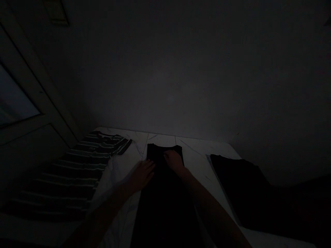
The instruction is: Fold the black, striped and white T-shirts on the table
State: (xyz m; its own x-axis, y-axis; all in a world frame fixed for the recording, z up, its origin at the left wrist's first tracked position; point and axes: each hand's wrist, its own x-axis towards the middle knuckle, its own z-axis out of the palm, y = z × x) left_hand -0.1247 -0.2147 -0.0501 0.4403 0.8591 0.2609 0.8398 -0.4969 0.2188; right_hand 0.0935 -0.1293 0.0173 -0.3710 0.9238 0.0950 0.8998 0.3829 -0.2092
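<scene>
A black garment point(165, 206), narrow as if its sides are folded in, lies in the middle of the pale marble-patterned surface point(196, 151), its neckline at the far end. My left hand point(142, 174) rests on the garment's left edge, fingers spread. Near the neckline, my right hand point(173, 160) touches the cloth with its fingers bent; the dark picture hides whether it grips any fabric.
A striped shirt point(77, 168) lies spread out at the left. Another dark garment point(240, 186) lies at the right. Behind the surface rises a grey wall point(170, 75). A door point(33, 93) with a glass pane stands at the far left.
</scene>
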